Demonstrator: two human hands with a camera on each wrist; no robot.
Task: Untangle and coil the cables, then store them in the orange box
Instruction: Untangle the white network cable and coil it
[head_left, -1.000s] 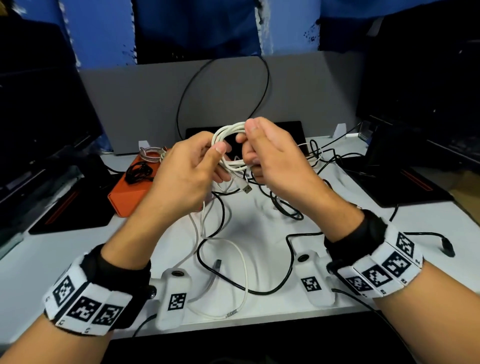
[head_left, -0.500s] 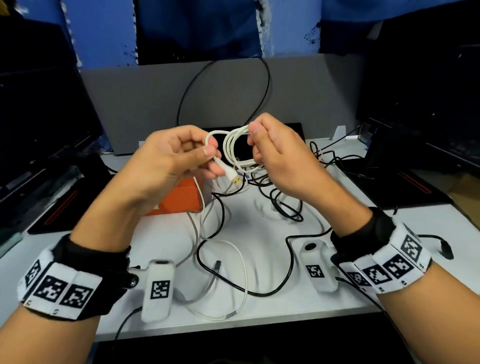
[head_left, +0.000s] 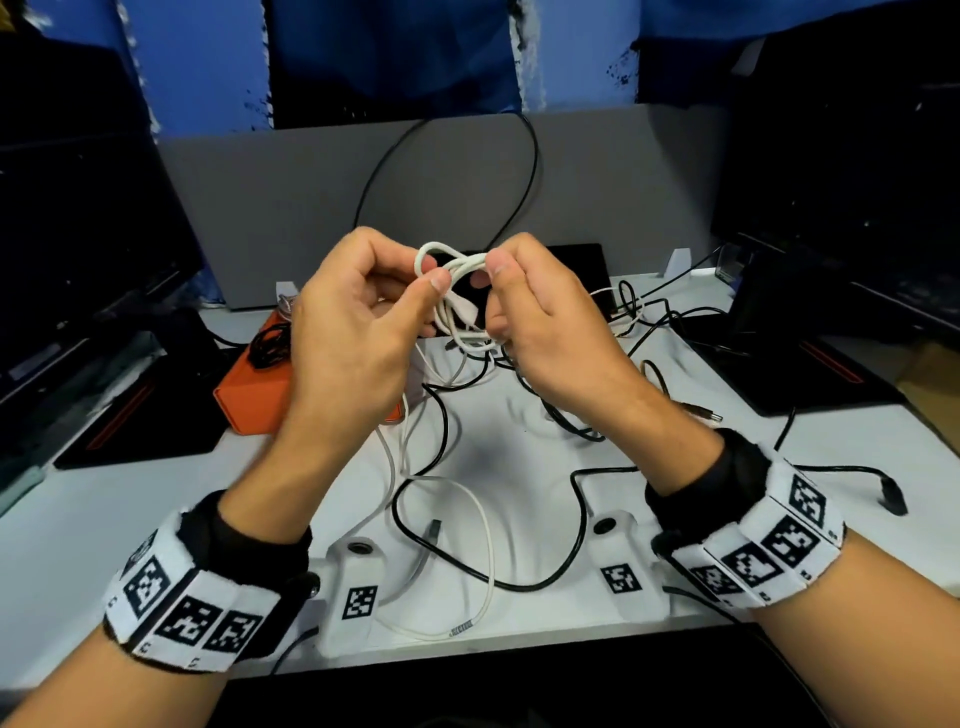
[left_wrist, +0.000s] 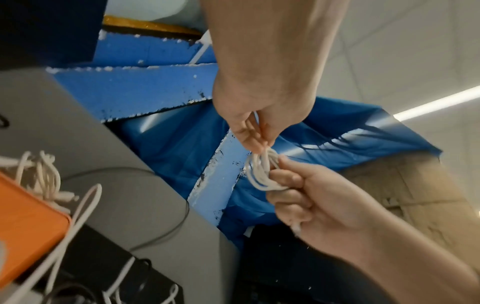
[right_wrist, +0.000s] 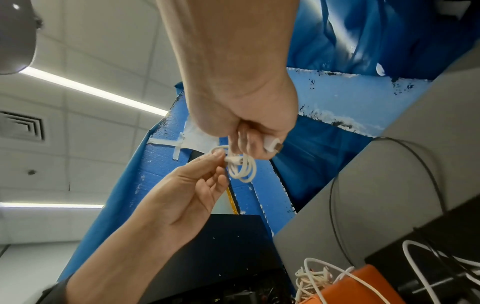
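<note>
Both hands have drawn together: left hand (head_left: 358, 322) pinches the loose end, right hand (head_left: 540, 322) grips the white cable (head_left: 457, 291) coil above the surface (head_left: 519, 457). Coiling nears completion; next, carry it to the orange box (head_left: 249, 400), far left.

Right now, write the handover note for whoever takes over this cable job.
Left hand: pinches the white cable coil above the desk.
Right hand: grips the same coil.
Orange box: back left on the desk, a coiled black cable already in it.
Left: finish this coil, box it, then untangle the loose white cable and black cables on the white desk.
</note>
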